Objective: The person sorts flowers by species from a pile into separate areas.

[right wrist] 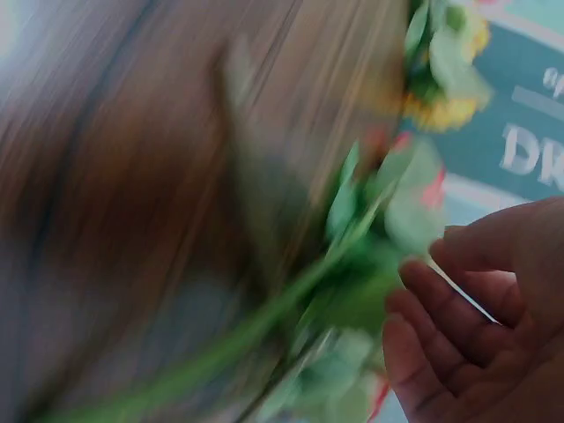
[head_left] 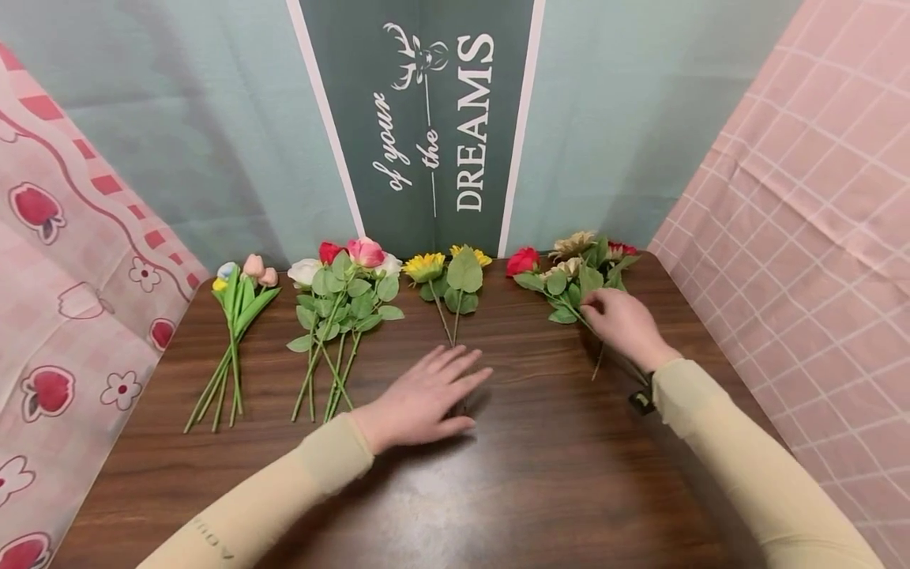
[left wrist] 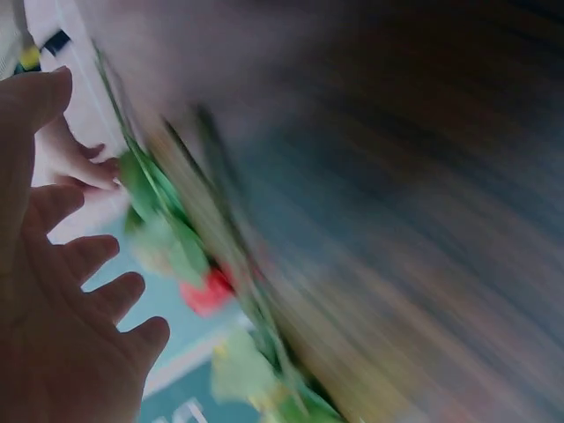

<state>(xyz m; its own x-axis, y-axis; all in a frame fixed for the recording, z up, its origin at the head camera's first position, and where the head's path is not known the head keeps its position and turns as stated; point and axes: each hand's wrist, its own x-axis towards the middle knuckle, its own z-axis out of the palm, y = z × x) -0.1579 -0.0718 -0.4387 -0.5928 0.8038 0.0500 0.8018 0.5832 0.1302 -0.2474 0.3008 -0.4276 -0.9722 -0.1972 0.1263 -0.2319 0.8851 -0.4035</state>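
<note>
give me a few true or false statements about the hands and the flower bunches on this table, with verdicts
1. The left hand lies flat with straight fingers on the table. True.
2. The right hand is at the tulip bunch. False: it is at the mixed bunch on the far right; the tulip bunch lies far left.
3. The sunflowers lie between the rose bunch and the mixed bunch. True.
4. The left hand holds a red rose. False: it holds nothing.

Bare table (head_left: 540, 474) before four flower bunches (head_left: 341, 316)
</note>
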